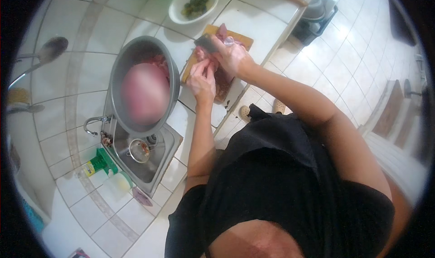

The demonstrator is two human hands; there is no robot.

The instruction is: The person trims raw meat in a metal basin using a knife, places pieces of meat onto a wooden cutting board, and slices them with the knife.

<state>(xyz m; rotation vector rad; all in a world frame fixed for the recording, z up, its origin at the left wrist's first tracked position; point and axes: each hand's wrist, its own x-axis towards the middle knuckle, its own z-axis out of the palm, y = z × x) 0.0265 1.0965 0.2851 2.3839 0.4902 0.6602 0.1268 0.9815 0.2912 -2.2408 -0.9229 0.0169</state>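
Observation:
A wooden cutting board lies on the white tiled counter, with raw meat spread over it. My right hand is closed around a knife, whose broad dark blade points left over the meat. The blade is blurred, and most of the handle is hidden by my fingers. Beside it, the bent fingers of my left hand pinch the near side of the meat. Left of the board, a big grey basin holds more raw meat, including a large pale pink piece.
A white bowl of green pieces stands behind the board. The basin overhangs a steel sink with a strainer and a faucet. A green-lidded container sits by the sink. The counter's front edge runs along the right.

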